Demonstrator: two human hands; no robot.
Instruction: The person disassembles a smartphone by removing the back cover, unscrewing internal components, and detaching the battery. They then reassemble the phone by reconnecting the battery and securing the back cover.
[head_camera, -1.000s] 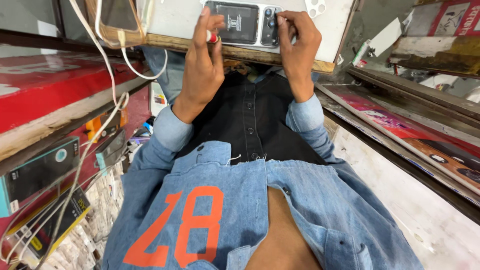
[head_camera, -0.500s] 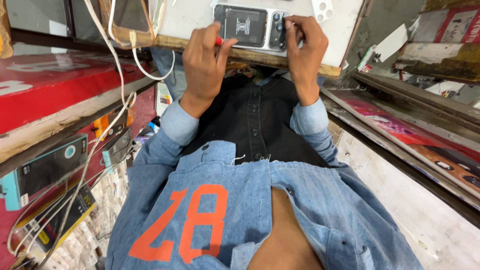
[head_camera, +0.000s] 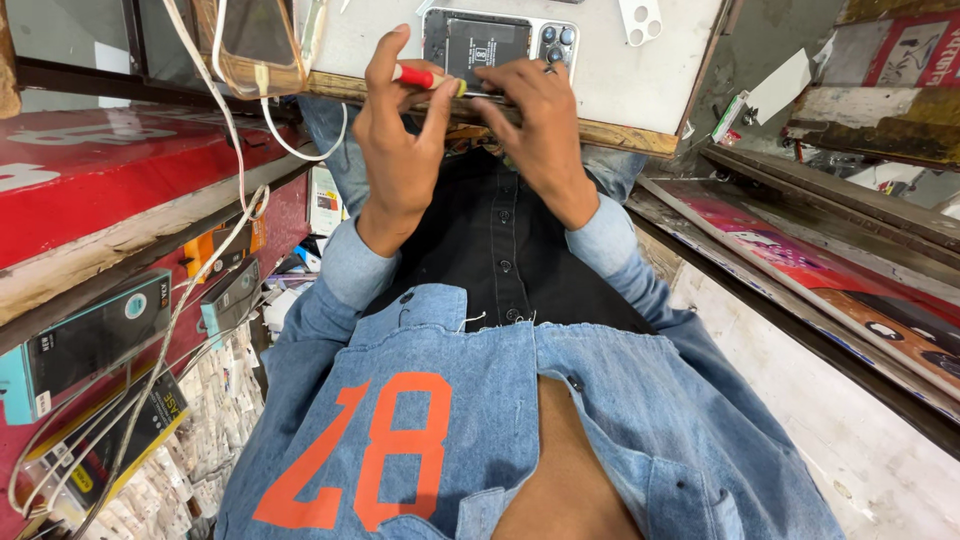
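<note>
An opened smartphone lies on a white work board at the top of the head view, its dark inside and camera lenses showing. My left hand pinches a red-handled screwdriver between thumb and fingers, its tip pointing right toward the phone's near edge. My right hand rests against that same near edge, fingers curled over it and touching the tool's tip area. Both forearms wear blue denim sleeves.
A second phone in a clear case lies at the board's left corner with white cables hanging from it. A white camera-frame part sits on the board. Red shelves with boxed accessories stand left; a slanted counter runs right.
My right hand has slid left from the phone's camera end to its near edge, meeting the left hand. The screwdriver has tilted toward the phone, and the view has shifted slightly.
</note>
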